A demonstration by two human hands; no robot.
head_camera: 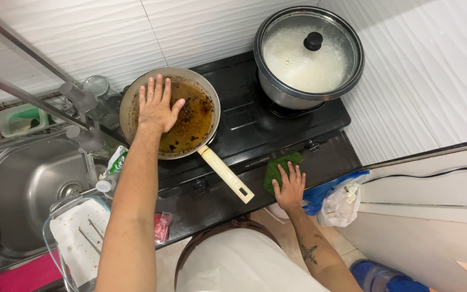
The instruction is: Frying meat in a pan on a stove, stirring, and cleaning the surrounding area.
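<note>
- Head view: a round frying pan (190,116), crusted with brown residue, sits left of centre on the glossy black stove (255,121); its cream handle points toward lower right.
- The left hand (157,107) lies flat inside the pan, fingers spread, gripping nothing.
- The right hand (290,186) presses palm-down on a crumpled green cloth (277,167) at the stove's front edge.

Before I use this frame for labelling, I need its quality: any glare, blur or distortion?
Head view: sharp overall, evenly lit; soft glare on the glass lid and sink; wide-angle bending at the edges; left hand over the dirty pan and right hand on the green cloth unblurred.
</note>
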